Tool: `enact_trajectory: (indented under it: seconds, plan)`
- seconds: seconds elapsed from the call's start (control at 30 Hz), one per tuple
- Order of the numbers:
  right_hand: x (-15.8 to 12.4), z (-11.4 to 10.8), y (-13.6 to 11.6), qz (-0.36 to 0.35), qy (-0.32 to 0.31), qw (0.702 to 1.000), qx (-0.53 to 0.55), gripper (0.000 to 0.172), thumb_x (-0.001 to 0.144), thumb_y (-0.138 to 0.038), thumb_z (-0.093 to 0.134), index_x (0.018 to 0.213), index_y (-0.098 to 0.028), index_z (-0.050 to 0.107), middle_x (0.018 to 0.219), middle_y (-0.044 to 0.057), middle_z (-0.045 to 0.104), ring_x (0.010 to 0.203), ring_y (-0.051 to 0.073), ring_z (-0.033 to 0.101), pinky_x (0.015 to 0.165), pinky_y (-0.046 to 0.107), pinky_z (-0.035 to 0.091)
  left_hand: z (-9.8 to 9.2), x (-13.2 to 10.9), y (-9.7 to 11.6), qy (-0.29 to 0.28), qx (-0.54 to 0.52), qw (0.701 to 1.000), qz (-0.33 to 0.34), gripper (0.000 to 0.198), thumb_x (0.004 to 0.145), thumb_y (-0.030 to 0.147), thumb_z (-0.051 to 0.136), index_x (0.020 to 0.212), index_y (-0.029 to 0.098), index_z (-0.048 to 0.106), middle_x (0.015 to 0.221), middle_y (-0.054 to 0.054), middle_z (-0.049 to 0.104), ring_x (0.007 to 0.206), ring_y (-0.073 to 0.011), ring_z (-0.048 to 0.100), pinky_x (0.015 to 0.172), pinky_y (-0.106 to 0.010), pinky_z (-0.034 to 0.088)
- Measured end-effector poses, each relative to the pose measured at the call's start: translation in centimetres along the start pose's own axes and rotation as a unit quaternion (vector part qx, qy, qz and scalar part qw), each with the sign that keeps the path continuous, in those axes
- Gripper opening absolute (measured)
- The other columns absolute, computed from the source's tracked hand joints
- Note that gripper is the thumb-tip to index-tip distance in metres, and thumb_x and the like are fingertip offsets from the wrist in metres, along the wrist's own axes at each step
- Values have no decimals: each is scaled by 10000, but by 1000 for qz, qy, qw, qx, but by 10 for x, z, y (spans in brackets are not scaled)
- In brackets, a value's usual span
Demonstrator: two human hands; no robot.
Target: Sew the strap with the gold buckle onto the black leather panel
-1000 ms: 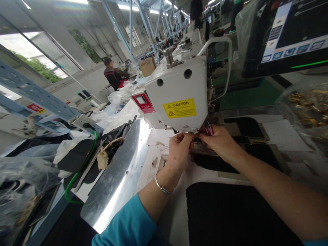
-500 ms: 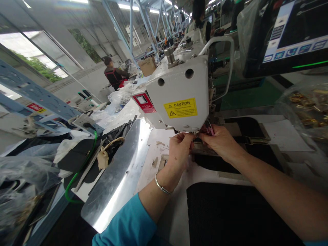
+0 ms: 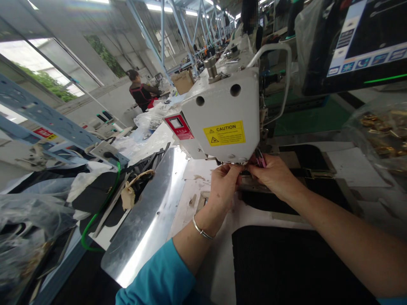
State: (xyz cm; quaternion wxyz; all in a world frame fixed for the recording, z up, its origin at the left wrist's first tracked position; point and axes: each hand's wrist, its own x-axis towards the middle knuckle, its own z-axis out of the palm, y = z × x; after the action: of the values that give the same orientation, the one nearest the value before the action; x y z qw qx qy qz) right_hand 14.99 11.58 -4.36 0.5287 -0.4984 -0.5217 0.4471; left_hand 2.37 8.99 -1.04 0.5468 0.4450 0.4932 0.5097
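Note:
Both my hands meet just under the head of a white sewing machine, by its needle area. My left hand is closed in a pinch, and whatever lies between its fingertips is too small to make out. Close beside it on the right, my right hand has its fingers closed round a small pink-handled tool; its thumb and forefinger meet near the left fingertips. Black pieces lie in a metal frame beneath my right hand and forearm. A larger black panel rests nearer to me.
A shiny metal plate slopes at the left, beside black strips and a green cable. A screen overhangs the right, above a plastic bag of gold-coloured parts. A person is at the far left.

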Motion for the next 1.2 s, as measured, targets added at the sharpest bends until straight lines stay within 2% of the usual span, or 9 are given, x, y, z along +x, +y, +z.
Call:
enact_trajectory:
  seconds: [0.17,0.33,0.73,1.0,1.2]
  plan:
    - [1,-1,1,-3,-3,1000,-3,183,620,-352,618,696,-187,592,539,-24,524,493,130,434,484,272,326,1,-1,1,-3,6,1000,19,193,721,283,620,593,155,555,400,74,419,358,-36,292,379,-202,184]
    - [0,-1,0,-3,-2,1000,-8,180,630,-359,626,680,-195,570,522,-34,499,485,129,430,482,271,326,-1,0,0,8,11,1000,2,173,710,279,620,603,154,564,389,78,406,349,-38,281,373,-208,166]
    - [-1,0,-2,3,-8,1000,4,190,628,-365,624,682,-202,541,496,-52,462,448,113,394,456,262,307,-1,1,-1,-4,-8,1000,-2,191,706,318,628,628,155,568,389,82,403,350,-40,275,378,-205,152]
    - [-2,0,-3,2,-5,1000,-4,164,648,-336,648,702,-193,589,512,-38,493,494,137,454,488,272,341,-1,3,-4,6,-4,1000,-8,209,732,324,627,631,161,545,395,84,398,353,-41,281,382,-210,158]
    - [-1,0,-1,0,1,1000,-17,182,656,-332,663,745,-179,623,551,-25,546,485,128,448,488,270,351,-2,5,-8,19,-4,1000,-8,222,753,338,624,645,160,547,406,85,402,347,-39,289,385,-211,167]
